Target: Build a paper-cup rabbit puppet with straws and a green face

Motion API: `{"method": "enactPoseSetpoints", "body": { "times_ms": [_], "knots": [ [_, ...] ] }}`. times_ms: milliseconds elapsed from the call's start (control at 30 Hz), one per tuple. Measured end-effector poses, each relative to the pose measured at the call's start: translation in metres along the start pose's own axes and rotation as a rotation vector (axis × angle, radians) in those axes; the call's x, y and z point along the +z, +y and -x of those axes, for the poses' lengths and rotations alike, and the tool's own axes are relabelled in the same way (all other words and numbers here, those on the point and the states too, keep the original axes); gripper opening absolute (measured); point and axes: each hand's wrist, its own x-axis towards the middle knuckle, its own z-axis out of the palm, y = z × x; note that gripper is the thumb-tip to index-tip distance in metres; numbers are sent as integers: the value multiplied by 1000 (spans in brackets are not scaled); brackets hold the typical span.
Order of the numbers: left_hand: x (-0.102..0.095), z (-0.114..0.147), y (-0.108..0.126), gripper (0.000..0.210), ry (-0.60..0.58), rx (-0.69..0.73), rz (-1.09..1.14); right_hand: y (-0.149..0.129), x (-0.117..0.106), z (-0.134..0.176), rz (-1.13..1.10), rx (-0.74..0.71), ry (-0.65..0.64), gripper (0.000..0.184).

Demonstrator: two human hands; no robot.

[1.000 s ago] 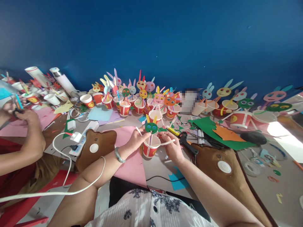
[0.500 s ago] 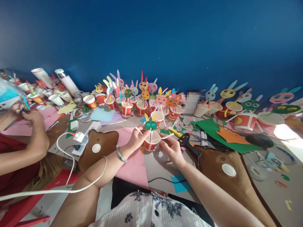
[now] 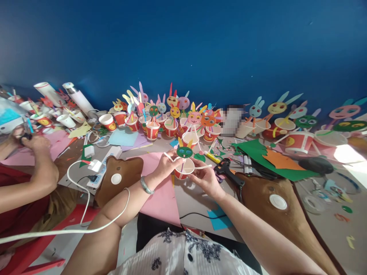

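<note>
Between my hands is a small red-and-white paper cup (image 3: 181, 174), its open mouth tilted a little toward me. A green paper face (image 3: 185, 152) with yellow ears stands over its far rim, and a white strip sticks out on each side. My left hand (image 3: 166, 168) grips the cup's left side, thumb at the rim near the base of the face. On the right side, my right hand (image 3: 205, 179) is closed about the cup with its fingers against the wall, below the right white strip (image 3: 203, 167). Some fingertips are hidden behind the cup.
Several finished paper-cup figures (image 3: 195, 117) line the blue wall. A black glue gun (image 3: 229, 172) lies just right of my right hand. Pink paper (image 3: 159, 202) is under my left forearm. A white power strip (image 3: 104, 168) and a co-worker's hands (image 3: 36, 141) are at left.
My right hand has moved in, its fingers now against the cup's side. The cup has tilted slightly, with its mouth more toward me. My left hand keeps its hold.
</note>
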Motion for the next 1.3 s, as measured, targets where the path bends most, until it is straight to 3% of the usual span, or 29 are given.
{"method": "enactPoseSetpoints", "body": {
  "times_ms": [467, 1300],
  "knots": [
    [0, 3, 4, 31, 0, -66, 78, -1, -2, 2, 112, -12, -47, 77],
    [1, 5, 3, 32, 13, 15, 6, -3, 0, 4, 112, 15, -41, 74]
  ]
}}
